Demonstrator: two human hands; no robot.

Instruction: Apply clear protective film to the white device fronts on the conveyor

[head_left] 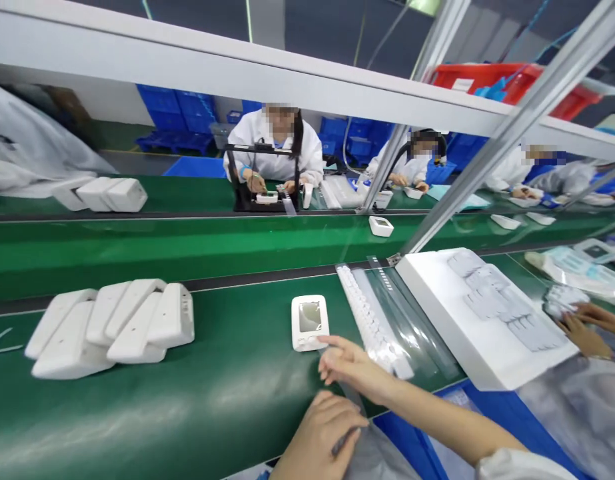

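Note:
A white device with a grey screen lies face up on the green work surface. My right hand reaches in from the lower right, its index fingertip at the device's lower right corner, by the buttons. Its other fingers are loosely bent, and nothing is held in it. Below, near the front edge, my left hand is curled closed. Something dark shows between its thumb and fingers, too hidden to name. Several white housings lie overlapping at the left.
Right of the device lie a strip of small white parts and clear plastic strips. Beyond stands a white foam box, with a person's hands beside it. A green conveyor crosses behind; people in white coats sit opposite. Metal posts rise at right.

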